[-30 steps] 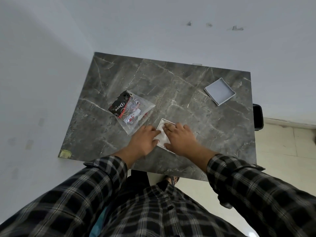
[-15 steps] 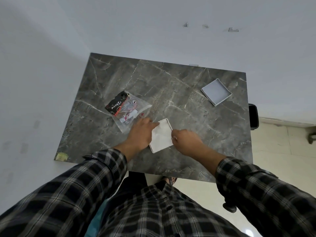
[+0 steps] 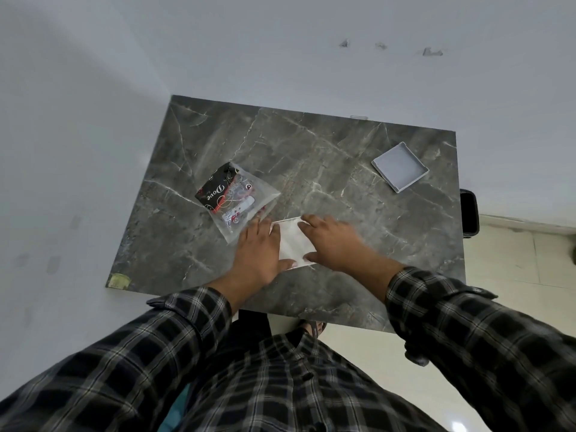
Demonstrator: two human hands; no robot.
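A small white square box point(image 3: 293, 243) lies on the dark marble table point(image 3: 358, 213) near its front edge. My left hand point(image 3: 260, 249) lies flat against the box's left side, thumb along its near edge. My right hand point(image 3: 332, 241) covers the box's right side, fingers stretched forward over its far corner. Only a strip of the box shows between the two hands. Both hands look flat with fingers extended, touching the box.
A clear plastic pouch point(image 3: 238, 199) with a black printed card and small red and white items lies just left of the hands. A grey square lid point(image 3: 400, 166) sits at the table's far right. White walls border the table; a dark object point(image 3: 468, 213) stands beyond its right edge.
Half a second ago the hands were apart and the white box lay exposed between them. Both hands have since closed in over its sides, the right hand reaching forward.
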